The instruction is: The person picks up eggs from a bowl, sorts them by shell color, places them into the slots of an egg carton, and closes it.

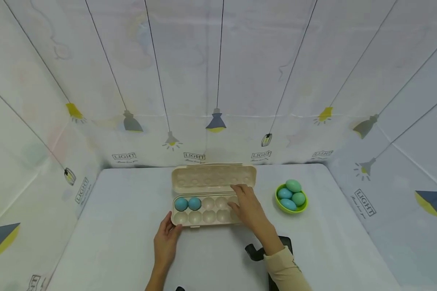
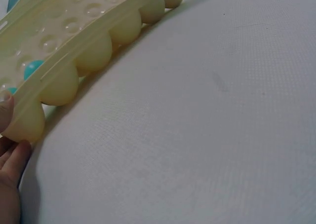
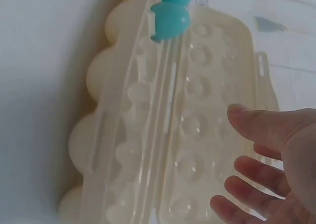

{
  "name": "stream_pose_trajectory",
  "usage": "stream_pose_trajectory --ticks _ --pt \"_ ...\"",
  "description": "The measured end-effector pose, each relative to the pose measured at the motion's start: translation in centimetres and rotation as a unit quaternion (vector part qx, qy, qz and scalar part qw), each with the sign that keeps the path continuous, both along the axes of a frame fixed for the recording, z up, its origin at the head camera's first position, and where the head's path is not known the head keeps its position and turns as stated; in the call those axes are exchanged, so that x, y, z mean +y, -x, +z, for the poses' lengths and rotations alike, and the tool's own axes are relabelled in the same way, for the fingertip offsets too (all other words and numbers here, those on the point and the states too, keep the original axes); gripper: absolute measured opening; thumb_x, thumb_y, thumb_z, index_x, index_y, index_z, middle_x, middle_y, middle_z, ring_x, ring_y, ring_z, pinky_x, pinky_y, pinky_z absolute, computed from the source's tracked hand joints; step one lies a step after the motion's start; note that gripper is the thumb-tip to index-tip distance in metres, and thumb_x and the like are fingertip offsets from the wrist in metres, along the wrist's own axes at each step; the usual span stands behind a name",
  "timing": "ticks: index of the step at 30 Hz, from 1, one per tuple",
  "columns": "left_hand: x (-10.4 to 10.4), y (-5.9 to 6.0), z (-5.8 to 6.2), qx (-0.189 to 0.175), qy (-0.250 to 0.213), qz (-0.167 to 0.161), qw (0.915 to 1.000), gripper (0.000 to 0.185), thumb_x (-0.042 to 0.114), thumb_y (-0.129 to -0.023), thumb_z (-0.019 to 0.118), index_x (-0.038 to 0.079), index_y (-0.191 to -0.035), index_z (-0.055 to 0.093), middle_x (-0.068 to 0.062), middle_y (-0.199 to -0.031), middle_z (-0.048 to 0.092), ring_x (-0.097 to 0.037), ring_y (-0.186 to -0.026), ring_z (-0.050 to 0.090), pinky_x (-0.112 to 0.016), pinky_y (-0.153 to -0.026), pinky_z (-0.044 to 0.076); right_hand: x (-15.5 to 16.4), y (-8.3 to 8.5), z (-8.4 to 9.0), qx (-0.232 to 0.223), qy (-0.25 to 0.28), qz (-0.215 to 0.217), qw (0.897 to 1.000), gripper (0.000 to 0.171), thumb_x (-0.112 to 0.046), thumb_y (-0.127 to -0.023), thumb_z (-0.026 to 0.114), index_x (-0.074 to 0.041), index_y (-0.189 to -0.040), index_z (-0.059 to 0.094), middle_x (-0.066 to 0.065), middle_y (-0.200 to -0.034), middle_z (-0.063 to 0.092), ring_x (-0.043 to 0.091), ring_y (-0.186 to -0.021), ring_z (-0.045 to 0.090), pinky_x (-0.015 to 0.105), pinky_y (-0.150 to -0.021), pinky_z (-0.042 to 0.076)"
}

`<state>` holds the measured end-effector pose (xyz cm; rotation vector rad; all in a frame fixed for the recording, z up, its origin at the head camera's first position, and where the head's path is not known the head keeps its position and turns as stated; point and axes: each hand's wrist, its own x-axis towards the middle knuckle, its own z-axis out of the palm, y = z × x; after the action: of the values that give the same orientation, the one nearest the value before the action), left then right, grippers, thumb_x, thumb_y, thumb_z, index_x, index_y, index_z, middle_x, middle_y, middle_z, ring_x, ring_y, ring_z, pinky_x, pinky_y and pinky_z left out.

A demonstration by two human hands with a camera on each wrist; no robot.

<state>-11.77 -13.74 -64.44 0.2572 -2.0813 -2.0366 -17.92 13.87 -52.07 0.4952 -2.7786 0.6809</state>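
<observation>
A cream egg carton (image 1: 213,180) lies with its lid folded back on the white table. Two blue eggs sit side by side in the back row at its left end, one egg (image 1: 181,204) in the corner cup and another egg (image 1: 194,203) beside it. My left hand (image 1: 165,240) grips the carton's left front corner, thumb on the rim and fingers below, as the left wrist view shows. Over the right end of the carton hovers my right hand (image 1: 249,206), fingers spread and holding nothing; in the right wrist view its palm (image 3: 301,155) faces the carton.
Right of the carton stands a lime-green bowl (image 1: 302,207) with several blue and green eggs (image 1: 293,186) in it. A black object (image 1: 255,253) lies partly hidden under my right forearm. Walls printed with lamps (image 1: 216,121) enclose the table (image 1: 127,226) behind and at both sides.
</observation>
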Motion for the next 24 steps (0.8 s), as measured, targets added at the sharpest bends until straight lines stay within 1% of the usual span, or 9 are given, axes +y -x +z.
stream_pose_trajectory --ticks 5,8,14,18,20,23,24 --pt "0.0 0.1 -0.2 -0.006 0.015 0.008 0.9998 0.066 0.016 -0.092 0.074 0.009 -0.15 0.045 -0.019 -0.144 0.055 -0.031 -0.129 0.057 -0.005 -0.094 0.049 2.5 0.0 0.3 0.015 0.003 -0.028 1.0 0.055 -0.018 -0.09 0.077 -0.006 -0.139 0.054 0.015 -0.132 0.057 0.033 -0.121 0.053 0.047 -0.101 0.052" --pt "0.1 0.2 -0.3 -0.005 0.016 0.011 0.9998 0.065 0.015 -0.091 0.075 0.009 -0.149 0.046 -0.02 -0.142 0.056 -0.032 -0.128 0.058 -0.005 -0.093 0.049 4.2 0.1 0.2 0.025 0.01 -0.044 0.999 0.056 -0.018 -0.089 0.077 -0.004 -0.138 0.054 0.019 -0.134 0.054 0.037 -0.122 0.051 0.051 -0.101 0.05" --pt "0.0 0.1 -0.1 -0.016 0.014 0.004 0.9998 0.066 0.019 -0.092 0.074 0.011 -0.15 0.045 -0.018 -0.145 0.055 -0.03 -0.13 0.057 -0.004 -0.093 0.049 8.0 1.0 -0.4 0.035 0.008 -0.089 0.995 0.06 -0.02 -0.088 0.078 0.001 -0.138 0.053 0.024 -0.135 0.049 0.043 -0.122 0.046 0.057 -0.099 0.047" --pt "0.0 0.0 0.1 -0.027 0.007 0.004 0.9996 0.066 0.017 -0.092 0.074 0.012 -0.151 0.044 -0.017 -0.146 0.054 -0.029 -0.131 0.057 -0.004 -0.092 0.048 10.6 1.8 -0.8 0.029 0.007 -0.115 0.993 0.06 -0.019 -0.089 0.076 0.002 -0.139 0.051 0.027 -0.137 0.046 0.047 -0.124 0.041 0.06 -0.1 0.044" --pt "0.1 0.0 0.4 -0.034 0.004 0.005 0.9994 0.065 0.013 -0.093 0.072 0.01 -0.151 0.043 -0.018 -0.147 0.053 -0.03 -0.132 0.056 -0.003 -0.092 0.048 11.7 2.2 -1.0 0.024 0.01 -0.126 0.992 0.059 -0.019 -0.09 0.075 0.002 -0.14 0.051 0.027 -0.14 0.043 0.049 -0.126 0.037 0.063 -0.102 0.04" --pt "0.4 -0.5 2.0 -0.04 0.008 0.005 0.9992 0.065 0.008 -0.094 0.07 0.006 -0.152 0.041 -0.022 -0.147 0.051 -0.033 -0.133 0.055 -0.003 -0.092 0.047 13.1 2.7 -1.2 0.032 0.008 -0.142 0.989 0.058 -0.017 -0.09 0.074 0.001 -0.139 0.051 0.028 -0.143 0.039 0.052 -0.127 0.032 0.068 -0.098 0.037" --pt "0.4 -0.5 2.1 -0.044 0.011 0.006 0.9989 0.065 0.008 -0.094 0.069 0.006 -0.152 0.04 -0.022 -0.148 0.051 -0.033 -0.134 0.054 -0.002 -0.093 0.046 13.5 2.8 -1.2 0.032 0.007 -0.147 0.989 0.057 -0.016 -0.09 0.074 0.001 -0.139 0.051 0.028 -0.144 0.038 0.052 -0.128 0.031 0.069 -0.097 0.036"
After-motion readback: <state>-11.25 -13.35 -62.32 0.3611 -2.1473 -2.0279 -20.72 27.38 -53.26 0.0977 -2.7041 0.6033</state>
